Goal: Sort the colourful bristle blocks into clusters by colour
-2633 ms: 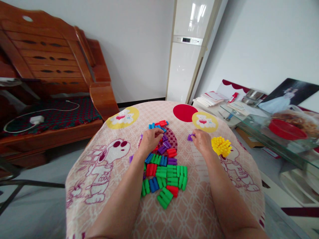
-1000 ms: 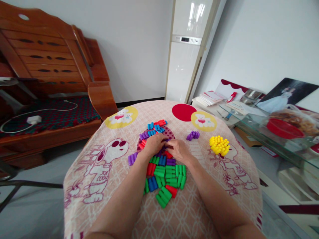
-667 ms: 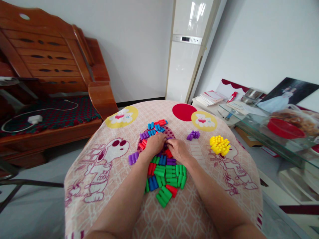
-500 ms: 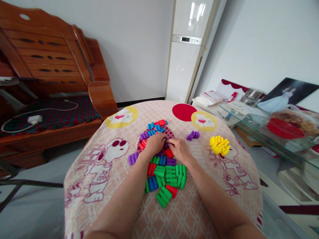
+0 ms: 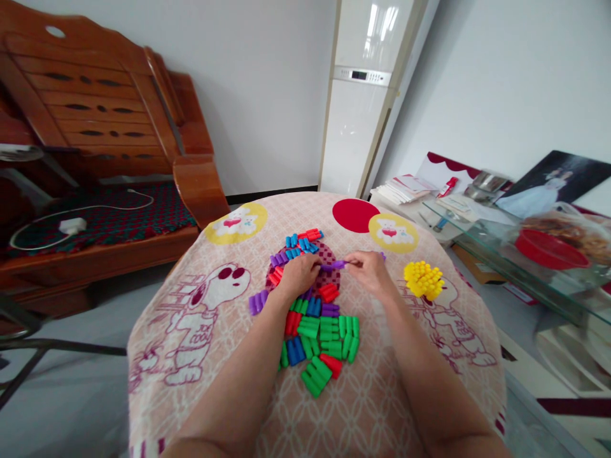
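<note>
A heap of small plastic peg blocks (image 5: 321,331) in green, red, blue and purple lies in the middle of the cloth-covered table (image 5: 382,407). My right hand (image 5: 370,270) pinches one end of a purple block (image 5: 337,264) just above the heap. My left hand (image 5: 298,275) is curled at the block's other end, fingertips touching it. A purple cluster (image 5: 258,301) lies left of my left wrist. More purple blocks (image 5: 382,256) peek out behind my right hand. A yellow cluster (image 5: 422,280) sits to the right.
A wooden bench (image 5: 95,159) with a white charger and cable (image 5: 71,224) stands at the left. A tall white appliance (image 5: 358,102) is behind the table. At the right, a glass shelf (image 5: 501,248) carries papers, a red bowl (image 5: 544,248) and a leaning photo.
Earlier my right hand was at the purple pile on the right, then came to the heap beside my left hand. Now it has drawn right and up with a purple block.
</note>
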`<state>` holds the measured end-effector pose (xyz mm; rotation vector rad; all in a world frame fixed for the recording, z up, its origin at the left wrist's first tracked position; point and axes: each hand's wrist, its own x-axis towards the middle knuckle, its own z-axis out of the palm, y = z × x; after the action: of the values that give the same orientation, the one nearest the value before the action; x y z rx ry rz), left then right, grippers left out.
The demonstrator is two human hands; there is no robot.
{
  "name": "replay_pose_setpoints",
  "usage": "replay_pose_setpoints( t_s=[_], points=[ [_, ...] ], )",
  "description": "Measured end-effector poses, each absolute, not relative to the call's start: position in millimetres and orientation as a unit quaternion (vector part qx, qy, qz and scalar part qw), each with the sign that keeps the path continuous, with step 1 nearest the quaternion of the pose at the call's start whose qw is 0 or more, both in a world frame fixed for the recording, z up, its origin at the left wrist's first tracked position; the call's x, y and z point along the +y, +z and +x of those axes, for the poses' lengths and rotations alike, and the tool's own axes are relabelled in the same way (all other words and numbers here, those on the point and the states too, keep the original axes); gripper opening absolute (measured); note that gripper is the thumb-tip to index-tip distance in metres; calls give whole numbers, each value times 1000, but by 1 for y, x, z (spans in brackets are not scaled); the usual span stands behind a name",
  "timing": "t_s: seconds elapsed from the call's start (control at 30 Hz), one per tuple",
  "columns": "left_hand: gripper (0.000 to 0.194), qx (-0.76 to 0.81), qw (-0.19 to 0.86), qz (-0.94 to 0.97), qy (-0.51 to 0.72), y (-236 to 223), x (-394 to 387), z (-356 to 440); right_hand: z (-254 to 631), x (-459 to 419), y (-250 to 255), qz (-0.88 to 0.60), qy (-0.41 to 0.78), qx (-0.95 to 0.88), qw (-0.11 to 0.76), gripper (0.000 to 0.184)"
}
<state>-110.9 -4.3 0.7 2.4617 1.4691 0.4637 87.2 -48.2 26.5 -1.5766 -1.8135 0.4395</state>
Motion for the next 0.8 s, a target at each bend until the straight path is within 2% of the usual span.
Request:
replay_pose_setpoints(
  t_s=[0.13,0.33,0.43,0.67,0.8],
  points=[
    [26,498,128,842,164,1,-5,-112,140,-51,51,-693,125,-624,339,18],
    [26,498,133,839,175,-1,-4,-111,170,-54,51,-769,55,-601,213,17],
    [26,498,139,837,181,-2,-3,-111,168,-50,39,-770,43,-611,180,20],
    [25,464,185,830,250,-5,1,-115,167,-44,23,-759,65,-613,209,24],
    [24,442,236,813,297,-2,1,-116,155,-46,33,-743,39,-622,241,18]
  ],
)
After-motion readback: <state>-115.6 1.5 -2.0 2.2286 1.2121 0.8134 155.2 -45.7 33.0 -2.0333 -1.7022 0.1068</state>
